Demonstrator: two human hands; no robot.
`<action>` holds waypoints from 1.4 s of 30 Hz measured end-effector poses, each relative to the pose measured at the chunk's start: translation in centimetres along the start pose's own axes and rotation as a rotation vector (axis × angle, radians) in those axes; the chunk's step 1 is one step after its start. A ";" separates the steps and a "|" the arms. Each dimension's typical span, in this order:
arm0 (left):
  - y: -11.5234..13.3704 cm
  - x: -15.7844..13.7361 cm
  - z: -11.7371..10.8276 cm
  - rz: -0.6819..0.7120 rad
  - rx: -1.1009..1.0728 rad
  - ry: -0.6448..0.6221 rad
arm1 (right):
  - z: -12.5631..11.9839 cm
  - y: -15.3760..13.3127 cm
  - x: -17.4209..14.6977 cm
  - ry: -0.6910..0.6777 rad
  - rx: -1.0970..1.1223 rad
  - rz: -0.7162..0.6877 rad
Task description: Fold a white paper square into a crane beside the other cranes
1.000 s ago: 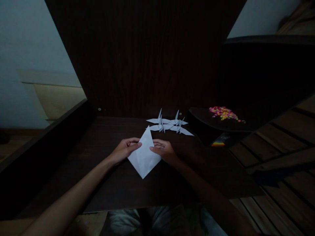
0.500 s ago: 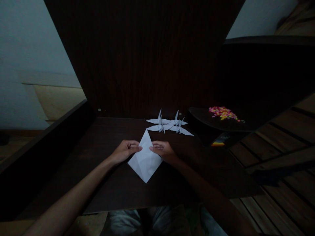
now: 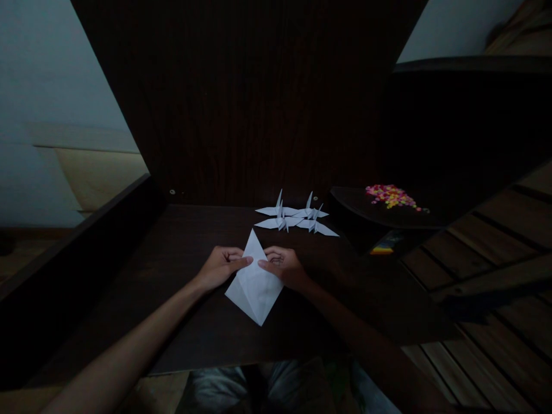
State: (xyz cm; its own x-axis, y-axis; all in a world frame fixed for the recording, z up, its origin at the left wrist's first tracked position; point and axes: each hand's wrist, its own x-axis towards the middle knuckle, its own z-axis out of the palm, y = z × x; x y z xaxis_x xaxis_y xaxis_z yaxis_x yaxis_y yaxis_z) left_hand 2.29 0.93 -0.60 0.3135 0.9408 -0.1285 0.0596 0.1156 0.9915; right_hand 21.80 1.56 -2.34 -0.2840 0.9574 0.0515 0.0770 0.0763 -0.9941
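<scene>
A white sheet of folded paper (image 3: 257,293), kite-shaped with crease lines, is held between my two hands above the dark desk. My left hand (image 3: 223,264) grips its left edge, thumb on top and fingers curled behind. On the opposite edge, my right hand (image 3: 285,267) has the same kind of hold, its thumb lying on the paper's face. The paper's narrow tip points away from me, close to several white origami cranes (image 3: 282,223) set in a cluster behind it.
Small pink, yellow and orange pieces (image 3: 392,196) lie heaped on a dark corner shelf (image 3: 353,201) at the right. A tall dark panel (image 3: 259,103) rises behind the desk (image 3: 181,339). A low side board (image 3: 86,236) bounds it on the left.
The paper has turned slightly, its far tip shifting left and its near corner shifting right and towards me. Both thumbs are a little closer together on it. The cranes stay put.
</scene>
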 end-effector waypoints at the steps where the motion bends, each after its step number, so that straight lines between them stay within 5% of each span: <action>1: -0.2 0.1 0.1 -0.001 -0.002 0.008 | 0.0 0.0 0.0 -0.002 0.002 -0.006; 12: -0.2 0.4 0.0 -0.072 -0.088 -0.062 | -0.3 1.0 0.6 0.132 -0.078 -0.090; 19: -0.6 0.4 -0.1 0.076 -0.097 0.063 | -0.5 0.5 0.6 0.222 -0.049 -0.114; 23: -0.4 0.4 -0.1 0.141 -0.028 0.112 | -0.3 0.3 0.5 0.213 -0.058 -0.168; 42: -0.9 0.7 0.0 0.001 -0.097 0.233 | -0.2 1.1 0.7 0.134 -0.048 -0.099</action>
State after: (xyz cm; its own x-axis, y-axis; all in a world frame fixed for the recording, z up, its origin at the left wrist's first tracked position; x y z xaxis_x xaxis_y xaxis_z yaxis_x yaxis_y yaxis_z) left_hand 2.48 1.52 -1.58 0.0857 0.9878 -0.1302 -0.0350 0.1335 0.9904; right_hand 21.90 2.42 -3.38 -0.1629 0.9729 0.1642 0.1019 0.1822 -0.9780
